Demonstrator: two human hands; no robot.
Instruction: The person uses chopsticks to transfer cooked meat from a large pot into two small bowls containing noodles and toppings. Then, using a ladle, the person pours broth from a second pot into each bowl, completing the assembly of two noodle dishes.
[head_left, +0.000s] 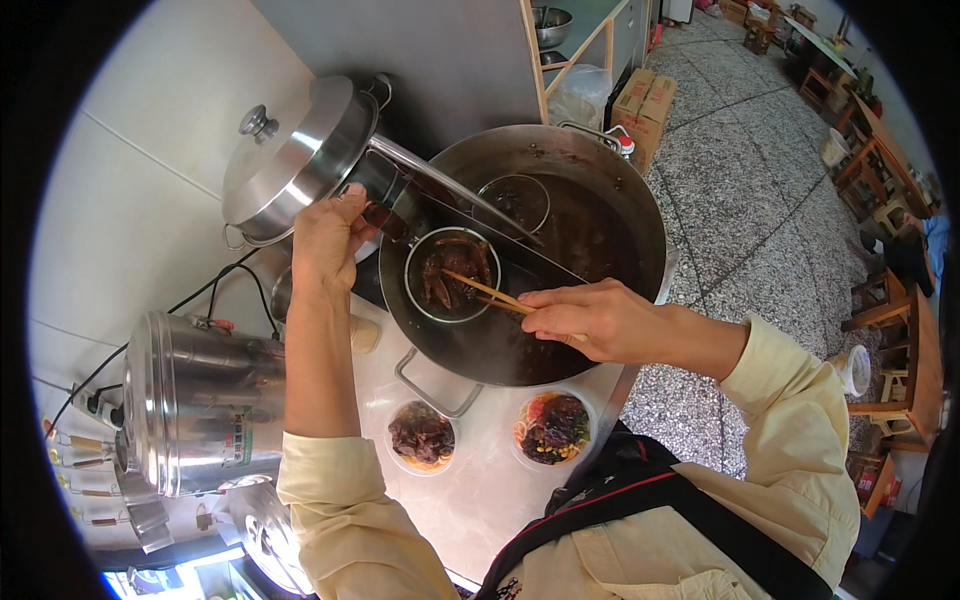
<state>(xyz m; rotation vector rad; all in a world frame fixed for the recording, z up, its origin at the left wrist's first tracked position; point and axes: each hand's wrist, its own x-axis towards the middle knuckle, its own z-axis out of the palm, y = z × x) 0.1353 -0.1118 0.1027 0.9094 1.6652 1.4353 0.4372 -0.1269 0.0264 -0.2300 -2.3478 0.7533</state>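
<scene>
I see the small round wire strainer ladle (452, 273), loaded with dark braised pieces, hanging over the near-left part of the big round steel pot of dark broth (600, 170), just above the liquid. My left hand (325, 240) is closed around its dark handle at the pot's left rim. My right hand (590, 318) is pinched shut on a pair of light wooden chopsticks (490, 292), whose tips reach into the strainer's load.

A 2nd, empty wire strainer (513, 203) rests deeper in the pot, its long steel handle running up toward the left rim. Beside the pot, at the counter's back-left, stands a steel stockpot with a domed lid (300, 160). At the near edge of the steel counter (470, 500) sit 2 round bowls: the left bowl topped with dark meat (421, 437), the right bowl with dark greens, corn and red bits (552, 427). A steel urn (195, 400) stands at the counter's left.

As I judge it, the main risk is spillage: a tilted strainer drops pieces into the broth and splashes hot liquid onto my right wrist. The chopsticks could also lose a slippery piece between pot and bowls, leaving it on the counter. Both strainer handles cross near my left hand, so a snag seems possible.
</scene>
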